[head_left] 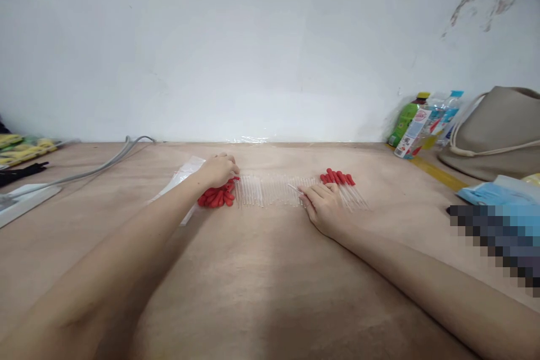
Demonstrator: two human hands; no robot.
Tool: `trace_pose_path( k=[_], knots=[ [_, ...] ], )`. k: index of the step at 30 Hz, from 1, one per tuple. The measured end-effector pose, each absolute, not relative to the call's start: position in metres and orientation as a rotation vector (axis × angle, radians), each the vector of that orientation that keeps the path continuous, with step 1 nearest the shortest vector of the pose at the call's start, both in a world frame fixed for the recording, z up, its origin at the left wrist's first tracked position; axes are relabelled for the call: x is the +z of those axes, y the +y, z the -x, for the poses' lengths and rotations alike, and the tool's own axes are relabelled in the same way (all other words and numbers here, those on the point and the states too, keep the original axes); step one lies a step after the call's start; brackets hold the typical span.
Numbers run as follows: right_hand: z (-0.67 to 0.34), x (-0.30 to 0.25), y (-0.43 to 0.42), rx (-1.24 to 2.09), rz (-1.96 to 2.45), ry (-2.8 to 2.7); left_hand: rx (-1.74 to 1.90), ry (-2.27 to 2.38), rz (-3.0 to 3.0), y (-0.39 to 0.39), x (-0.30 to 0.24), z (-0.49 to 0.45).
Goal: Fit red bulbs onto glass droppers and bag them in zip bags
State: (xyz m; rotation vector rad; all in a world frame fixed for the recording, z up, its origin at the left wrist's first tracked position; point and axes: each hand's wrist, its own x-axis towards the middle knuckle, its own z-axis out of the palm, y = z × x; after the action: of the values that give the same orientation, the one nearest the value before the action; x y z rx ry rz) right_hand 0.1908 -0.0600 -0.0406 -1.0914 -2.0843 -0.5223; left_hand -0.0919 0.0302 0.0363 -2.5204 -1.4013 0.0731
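A row of thin clear dropper tubes (251, 191) lies side by side on the wooden table. At its left end is a pile of red rubber bulbs (216, 198). My left hand (220, 170) is over this pile, its fingers bent and pinched around a red bulb that shows partly at the fingertips. My right hand (324, 202) rests low over the right part of the row and grips one clear tube between thumb and fingers, its end pointing left. Just beyond that hand, several droppers with red bulbs fitted (337, 176) lie slanted together.
A white plastic bag (185, 171) lies under my left forearm. A grey cable (113, 163) runs across the left side. At right stand drink bottles (407, 118), a grey-beige bag (498, 129) and a blue packet (502, 199). A white wall (270, 50) closes the back.
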Motion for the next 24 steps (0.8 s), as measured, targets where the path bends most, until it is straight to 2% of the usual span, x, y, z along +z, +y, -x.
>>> trace_pose_path(
  k=[3, 9, 11, 14, 16, 21, 24],
  knots=[
    [-0.191, -0.041, -0.06, -0.493, 1.097, -2.078, 0.159, -1.407, 2.549, 0.035, 0.04, 0.086],
    [-0.189, -0.038, -0.06, -0.405, 1.129, -2.065, 0.086, -1.474, 2.548, 0.031, 0.053, 0.088],
    [-0.188, -0.038, -0.061, -0.375, 1.138, -2.066, -0.076, -1.461, 2.57, 0.021, 0.055, 0.085],
    [-0.187, -0.038, -0.061, -0.348, 1.113, -2.065, -0.658, -1.37, 2.696, -0.008, 0.043, 0.067],
    [-0.187, -0.038, -0.062, -0.35, 1.075, -2.068, -0.902, -1.29, 2.816, -0.03, 0.028, 0.05],
    [-0.188, -0.036, -0.066, -0.352, 0.971, -2.081, -1.206, -1.302, 2.817, -0.064, -0.011, 0.021],
    [-0.188, -0.035, -0.071, -0.323, 0.915, -2.082, -1.226, -1.281, 2.81, -0.064, -0.021, 0.021]
  ],
)
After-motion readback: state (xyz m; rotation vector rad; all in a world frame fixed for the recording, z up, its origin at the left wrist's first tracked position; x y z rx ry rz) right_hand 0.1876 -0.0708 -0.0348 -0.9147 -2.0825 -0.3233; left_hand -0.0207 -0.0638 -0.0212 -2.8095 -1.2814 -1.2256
